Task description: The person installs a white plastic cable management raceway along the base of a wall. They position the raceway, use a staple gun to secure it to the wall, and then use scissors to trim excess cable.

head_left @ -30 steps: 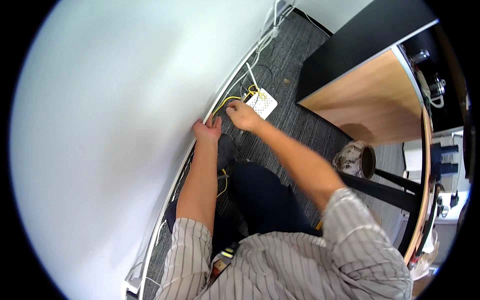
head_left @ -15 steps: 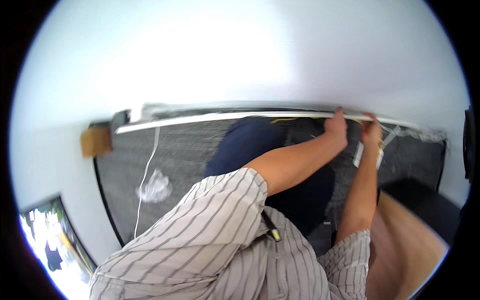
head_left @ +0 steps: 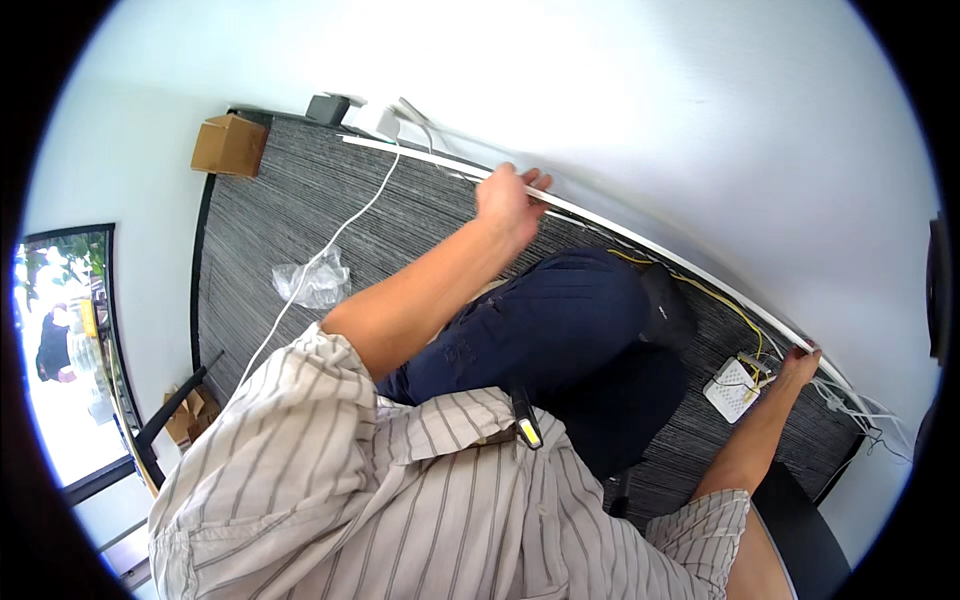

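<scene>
Moved: the bare left hand (head_left: pixel 508 208) has shifted leftward, well apart from the bare right hand (head_left: pixel 799 366), along the long, slim white strip (head_left: pixel 645 243).
Left grip: fingers curled around the strip, in from its left end.
Right grip: fingertips pinching it toward the other end.
Strip: spans both hands, along the white wall's (head_left: pixel 720 150) base.
Beside right forearm: perforated white box (head_left: pixel 731 392).
</scene>
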A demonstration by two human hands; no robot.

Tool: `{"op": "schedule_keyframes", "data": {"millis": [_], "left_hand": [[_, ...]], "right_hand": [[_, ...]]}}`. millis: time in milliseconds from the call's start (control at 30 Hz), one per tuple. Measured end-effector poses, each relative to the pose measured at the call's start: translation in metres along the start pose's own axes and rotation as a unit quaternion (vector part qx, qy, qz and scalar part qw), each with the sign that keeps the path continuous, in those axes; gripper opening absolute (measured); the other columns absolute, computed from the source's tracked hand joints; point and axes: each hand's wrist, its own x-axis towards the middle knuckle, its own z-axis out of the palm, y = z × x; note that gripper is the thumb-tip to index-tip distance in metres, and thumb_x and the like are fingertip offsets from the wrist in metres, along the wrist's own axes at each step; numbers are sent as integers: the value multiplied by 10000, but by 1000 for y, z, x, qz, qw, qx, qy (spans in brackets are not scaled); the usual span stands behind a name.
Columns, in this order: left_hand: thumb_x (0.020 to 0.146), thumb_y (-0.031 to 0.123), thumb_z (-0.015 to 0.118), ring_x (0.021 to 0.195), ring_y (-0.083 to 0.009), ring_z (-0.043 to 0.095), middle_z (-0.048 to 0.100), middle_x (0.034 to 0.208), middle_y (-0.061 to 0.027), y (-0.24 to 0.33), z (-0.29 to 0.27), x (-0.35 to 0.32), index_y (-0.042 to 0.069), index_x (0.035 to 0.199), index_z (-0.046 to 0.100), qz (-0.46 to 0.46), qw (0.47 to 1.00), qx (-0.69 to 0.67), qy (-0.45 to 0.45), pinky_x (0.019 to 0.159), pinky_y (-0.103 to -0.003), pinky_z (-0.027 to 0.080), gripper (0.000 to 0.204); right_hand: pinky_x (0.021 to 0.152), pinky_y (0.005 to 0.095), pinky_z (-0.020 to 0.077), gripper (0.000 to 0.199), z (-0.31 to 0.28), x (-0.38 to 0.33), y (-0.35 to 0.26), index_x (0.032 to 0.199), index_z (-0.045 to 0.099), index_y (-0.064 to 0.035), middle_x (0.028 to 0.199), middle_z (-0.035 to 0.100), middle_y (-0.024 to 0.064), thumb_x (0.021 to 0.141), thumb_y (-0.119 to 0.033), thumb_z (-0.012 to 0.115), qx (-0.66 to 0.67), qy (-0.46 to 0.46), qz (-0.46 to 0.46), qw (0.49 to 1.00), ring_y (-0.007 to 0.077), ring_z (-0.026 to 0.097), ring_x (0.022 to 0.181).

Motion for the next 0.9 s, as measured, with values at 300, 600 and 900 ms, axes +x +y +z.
{"op": "schedule_keyframes", "data": {"millis": [300,600,900], "left_hand": [[978,359,469,1009,-267,627,687,1059,-174,-65,-27,53,-42,1106,613,-225,882,384,-154,859,-392,516,445],[999,321,390,1098,-381,601,599,1190,-221,-146,-4,143,-30,1271,440,-292,884,329,-159,918,-514,516,447],[987,238,308,933,-378,655,615,994,-226,-114,-33,186,-8,1261,463,-210,914,333,-97,813,-509,579,400]], "right_hand": [[829,463,581,277,4,4,3,1108,535,69,1021,611,186,1008,-127,367,-38,-9,25,999,314,630,896],[826,453,572,156,-21,56,28,1015,609,-1,963,680,127,961,-100,501,-101,38,98,989,282,668,917],[722,345,573,215,4,-38,105,959,593,8,847,610,104,993,-192,520,-174,-7,161,972,234,607,790]]}}
